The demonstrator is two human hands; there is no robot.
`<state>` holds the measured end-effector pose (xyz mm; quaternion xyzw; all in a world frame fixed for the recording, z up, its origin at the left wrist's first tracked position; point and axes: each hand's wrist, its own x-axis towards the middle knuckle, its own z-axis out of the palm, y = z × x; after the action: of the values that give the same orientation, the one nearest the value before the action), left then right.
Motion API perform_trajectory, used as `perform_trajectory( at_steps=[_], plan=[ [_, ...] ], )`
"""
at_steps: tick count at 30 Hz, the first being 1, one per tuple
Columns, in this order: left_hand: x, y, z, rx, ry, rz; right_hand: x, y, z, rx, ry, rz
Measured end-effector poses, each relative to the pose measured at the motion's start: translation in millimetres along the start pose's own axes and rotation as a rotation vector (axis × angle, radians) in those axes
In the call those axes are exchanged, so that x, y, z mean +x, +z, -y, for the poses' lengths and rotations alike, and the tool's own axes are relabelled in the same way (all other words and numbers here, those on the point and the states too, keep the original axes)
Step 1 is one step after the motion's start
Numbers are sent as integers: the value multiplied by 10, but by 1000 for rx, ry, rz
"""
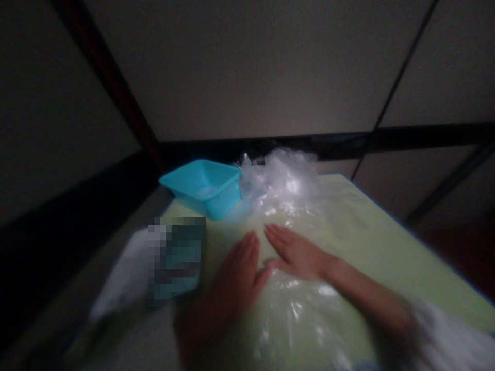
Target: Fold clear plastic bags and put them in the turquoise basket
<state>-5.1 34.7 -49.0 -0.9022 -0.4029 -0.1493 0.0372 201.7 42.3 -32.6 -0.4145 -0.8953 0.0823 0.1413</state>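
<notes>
A clear plastic sheet or bag (297, 309) lies over the pale yellow-green table, wrinkled and shiny. My left hand (240, 268) rests on it palm down, fingers stretched forward. Just to its right, my right hand (297, 252) lies flat as well, its fingers pointing to the upper left. The two thumbs come close together between the hands; whether they touch is blurred. Beyond the fingertips the clear plastic bunches up in a crumpled heap (286, 175). Neither hand grips anything.
A turquoise plastic tub (226, 201) stands at the table's far left corner, beside the crumpled plastic. Left of my left hand are a pixelated dark green item (180, 263) and something white (127, 273). The yellow-green table (371, 242) has a blue edge; panelled walls rise behind.
</notes>
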Motion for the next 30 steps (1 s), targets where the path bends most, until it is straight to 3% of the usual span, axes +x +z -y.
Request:
perform_trajectory(
  at_steps=[6, 15, 18, 21, 23, 25, 27, 30],
  plan=[
    [-11, -16, 28, 56, -2, 100, -45, -26, -162, -24, 80, 38],
    [0, -55, -1, 24, -24, 137, -91, -74, -397, -87, 171, 22],
    [15, -66, 35, -23, -16, 98, -102, -76, -411, -73, 155, 8],
    [11, -159, 37, -90, 19, -45, -110, -128, -389, -41, 143, -43],
    [-11, -276, -33, -167, 76, -155, -106, -186, -328, -5, 143, -109],
    [-41, -400, -163, -264, 191, -193, -94, -246, -226, 55, 136, -165],
    [-66, -496, -315, -350, 321, -124, -82, -290, -98, 142, 104, -169],
    [-72, -556, -477, -456, 535, 126, -77, -296, 71, 259, 11, -106]
  ],
)
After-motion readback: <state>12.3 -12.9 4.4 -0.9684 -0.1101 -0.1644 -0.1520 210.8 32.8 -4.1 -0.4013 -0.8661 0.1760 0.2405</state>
